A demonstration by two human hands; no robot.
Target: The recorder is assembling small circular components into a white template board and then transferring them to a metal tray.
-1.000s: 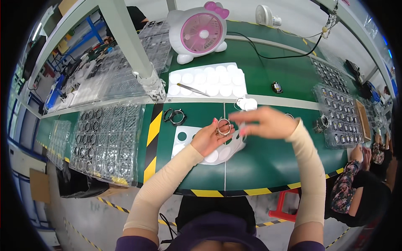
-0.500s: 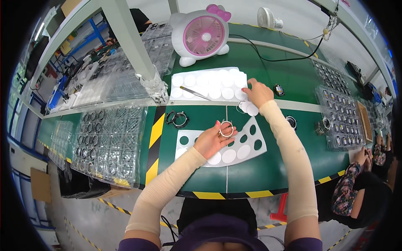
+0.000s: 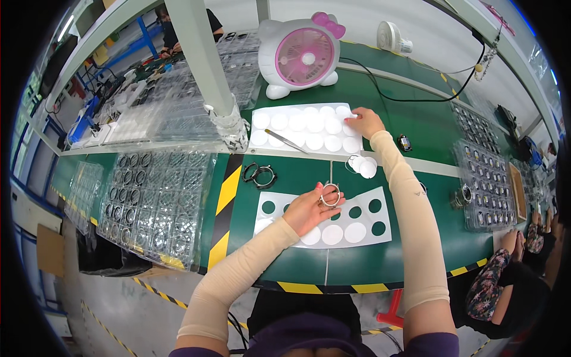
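At two hands (image 3: 306, 211) (image 3: 366, 123), one ring (image 3: 323, 199), perhaps two sheets (image 3: 366, 216) (image 3: 303, 122)

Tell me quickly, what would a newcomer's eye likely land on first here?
Probably the white-and-pink fan with a pink bow, at the view's top centre. Next, the left hand, holding a silvery ring over the near white sheet with holes, and the right hand at the right end of the farther sheet of white discs.

Beige sleeves (image 3: 416, 232) accompany a dark purple top (image 3: 303, 334).
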